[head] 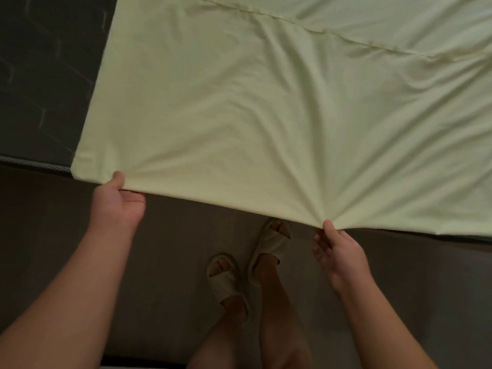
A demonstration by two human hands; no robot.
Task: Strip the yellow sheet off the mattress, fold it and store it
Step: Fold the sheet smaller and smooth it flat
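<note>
Currently I have the yellow sheet [266, 115] spread over the dark mattress [40, 75]; my left hand [117, 206] grips its near hem by the corner, while my right hand [338, 251] pinches the hem, creases fanning out.

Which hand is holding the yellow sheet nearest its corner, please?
The left hand, thumb on top right beside the corner of the yellow sheet. The right hand pinches the edge farther along, where creases fan out.

Left hand [117, 206], right hand [338, 251], both pinching sheet [266, 115]
</note>
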